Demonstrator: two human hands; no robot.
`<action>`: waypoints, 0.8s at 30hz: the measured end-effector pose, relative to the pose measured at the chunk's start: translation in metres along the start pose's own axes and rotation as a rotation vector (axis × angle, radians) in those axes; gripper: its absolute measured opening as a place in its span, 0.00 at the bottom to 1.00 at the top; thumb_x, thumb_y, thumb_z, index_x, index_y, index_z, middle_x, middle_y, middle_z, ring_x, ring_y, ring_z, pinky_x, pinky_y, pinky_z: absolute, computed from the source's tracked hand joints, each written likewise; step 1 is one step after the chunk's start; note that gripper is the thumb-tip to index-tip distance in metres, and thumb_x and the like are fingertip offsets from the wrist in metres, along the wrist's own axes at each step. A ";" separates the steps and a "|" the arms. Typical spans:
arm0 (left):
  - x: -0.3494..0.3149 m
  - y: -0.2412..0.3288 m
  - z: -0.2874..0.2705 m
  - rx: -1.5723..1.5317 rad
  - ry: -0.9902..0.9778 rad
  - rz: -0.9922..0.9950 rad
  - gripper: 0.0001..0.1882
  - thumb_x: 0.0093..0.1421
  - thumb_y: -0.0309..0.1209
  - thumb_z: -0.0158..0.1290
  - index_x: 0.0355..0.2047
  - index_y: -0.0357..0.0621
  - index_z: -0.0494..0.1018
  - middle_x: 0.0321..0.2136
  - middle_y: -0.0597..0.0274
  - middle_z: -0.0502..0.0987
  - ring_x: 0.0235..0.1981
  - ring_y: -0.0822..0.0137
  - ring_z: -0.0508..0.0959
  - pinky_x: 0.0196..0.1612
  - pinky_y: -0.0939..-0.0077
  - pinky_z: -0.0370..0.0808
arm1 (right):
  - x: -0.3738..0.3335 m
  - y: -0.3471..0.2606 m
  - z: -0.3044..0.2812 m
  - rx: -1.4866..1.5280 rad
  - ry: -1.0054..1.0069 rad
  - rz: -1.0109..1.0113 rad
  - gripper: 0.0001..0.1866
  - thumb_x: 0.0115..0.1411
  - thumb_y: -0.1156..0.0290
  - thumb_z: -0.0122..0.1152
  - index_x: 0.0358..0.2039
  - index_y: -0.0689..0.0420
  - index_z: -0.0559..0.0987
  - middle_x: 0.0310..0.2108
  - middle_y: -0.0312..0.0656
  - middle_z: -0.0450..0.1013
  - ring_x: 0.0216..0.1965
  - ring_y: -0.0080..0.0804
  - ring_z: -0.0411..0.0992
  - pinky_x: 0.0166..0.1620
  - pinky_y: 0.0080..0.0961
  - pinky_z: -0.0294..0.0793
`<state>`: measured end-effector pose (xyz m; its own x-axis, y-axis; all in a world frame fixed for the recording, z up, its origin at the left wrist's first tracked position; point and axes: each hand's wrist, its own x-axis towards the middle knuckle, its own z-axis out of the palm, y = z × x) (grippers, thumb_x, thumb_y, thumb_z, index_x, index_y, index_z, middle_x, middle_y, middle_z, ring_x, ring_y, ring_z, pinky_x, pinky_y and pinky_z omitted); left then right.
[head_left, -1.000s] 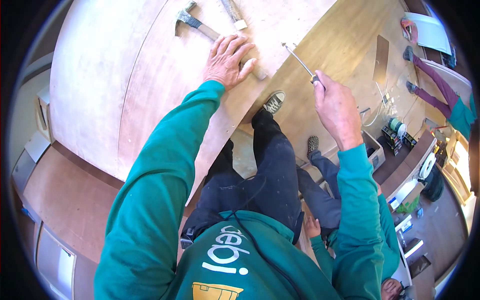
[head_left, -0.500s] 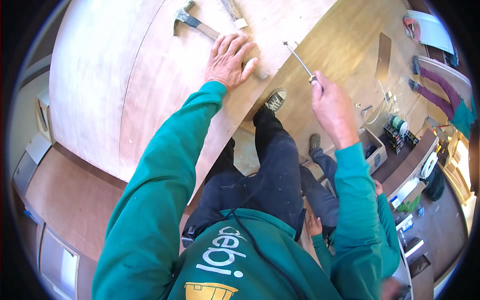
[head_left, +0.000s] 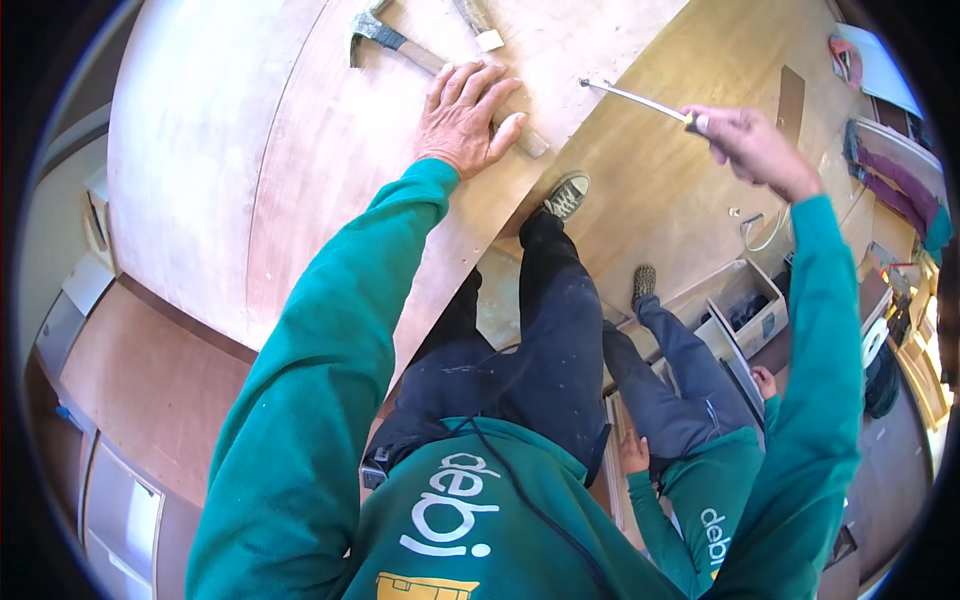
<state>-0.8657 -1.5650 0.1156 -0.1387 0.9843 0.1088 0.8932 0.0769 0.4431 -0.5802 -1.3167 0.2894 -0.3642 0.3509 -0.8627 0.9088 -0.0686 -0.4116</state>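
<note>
My left hand [head_left: 466, 118] lies flat with its fingers stretched across the wooden handle of a hammer [head_left: 415, 53]. The hammer rests on a broad pale wooden panel [head_left: 340, 170], its metal head at the far left of the hand. Closed round a black-and-yellow grip, my right hand [head_left: 755, 150] holds a screwdriver [head_left: 645, 103] out to the right. Its long thin shaft points left, and the tip is at a small dark piece near the panel's right edge. Whether that piece is a screw, I cannot tell.
Another wooden-handled tool [head_left: 480, 22] lies beyond the hammer. To the lower right a co-worker in dark trousers [head_left: 690, 385] sits close by my right arm. A wooden box [head_left: 765, 330] with dark contents stands past the co-worker's feet. Another person's legs [head_left: 890, 190] show at far right.
My right hand has swung right and slightly away, and the screwdriver now lies more sideways with its tip by the same dark piece. My left hand stays on the hammer handle.
</note>
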 end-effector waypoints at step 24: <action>0.003 0.000 -0.001 0.054 0.040 0.039 0.26 0.67 0.53 0.52 0.61 0.59 0.76 0.64 0.65 0.73 0.71 0.59 0.64 0.77 0.53 0.50 | -0.018 0.034 0.212 0.673 0.505 -0.075 0.21 0.76 0.64 0.52 0.61 0.62 0.80 0.24 0.29 0.69 0.25 0.16 0.63 0.29 0.22 0.65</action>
<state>-0.8662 -1.5619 0.1169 -0.1199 0.9796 0.1612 0.9200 0.0486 0.3889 -0.5855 -1.5231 0.2288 -0.1385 0.7412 -0.6569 0.5123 -0.5140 -0.6880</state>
